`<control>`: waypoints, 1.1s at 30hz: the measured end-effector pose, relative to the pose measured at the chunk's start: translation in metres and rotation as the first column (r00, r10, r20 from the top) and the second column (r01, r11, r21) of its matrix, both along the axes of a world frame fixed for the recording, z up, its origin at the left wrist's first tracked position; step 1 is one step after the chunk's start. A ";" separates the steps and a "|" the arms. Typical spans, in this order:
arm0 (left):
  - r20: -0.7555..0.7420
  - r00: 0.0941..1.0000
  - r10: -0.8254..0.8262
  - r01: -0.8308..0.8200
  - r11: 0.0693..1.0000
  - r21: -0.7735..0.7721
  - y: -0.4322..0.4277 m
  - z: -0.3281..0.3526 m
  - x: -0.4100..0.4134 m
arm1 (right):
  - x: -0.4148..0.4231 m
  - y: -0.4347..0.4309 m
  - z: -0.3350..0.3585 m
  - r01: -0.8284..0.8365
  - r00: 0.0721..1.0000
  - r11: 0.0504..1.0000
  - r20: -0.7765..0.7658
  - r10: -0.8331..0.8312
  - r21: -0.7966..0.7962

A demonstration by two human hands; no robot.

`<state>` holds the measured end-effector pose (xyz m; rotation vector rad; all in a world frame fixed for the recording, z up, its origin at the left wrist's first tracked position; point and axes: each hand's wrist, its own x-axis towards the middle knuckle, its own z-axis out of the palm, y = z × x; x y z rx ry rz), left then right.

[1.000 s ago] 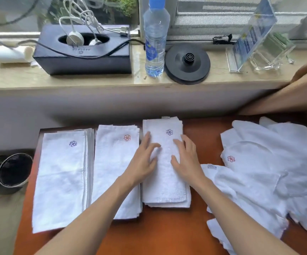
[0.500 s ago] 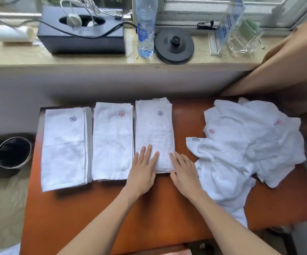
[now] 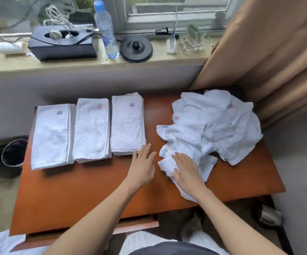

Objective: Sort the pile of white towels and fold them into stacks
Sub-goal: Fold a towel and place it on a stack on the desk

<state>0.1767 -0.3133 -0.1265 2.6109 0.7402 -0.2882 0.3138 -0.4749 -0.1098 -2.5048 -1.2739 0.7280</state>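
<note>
Both forearms stretched forward, left hand (image 3: 142, 163) flat, fingers spread, holding nothing, beside the rightmost folded towel stack (image 3: 127, 124), right hand (image 3: 186, 171) palm down, fingers relaxed, resting on the loose towel pile (image 3: 213, 124), right side of the counter (image 3: 75, 190)

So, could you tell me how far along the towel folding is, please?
Done: the left stack, middle stack and right stack lie folded. In hand: the right hand rests on the near edge of the pile; the left hand is open beside it. Left: that whole crumpled pile.
</note>
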 end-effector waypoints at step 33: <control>0.167 0.968 0.189 -0.187 0.982 -0.026 -0.184 0.024 0.211 | 0.281 -0.121 0.033 -0.107 0.994 0.994 -0.024 0.106 -0.033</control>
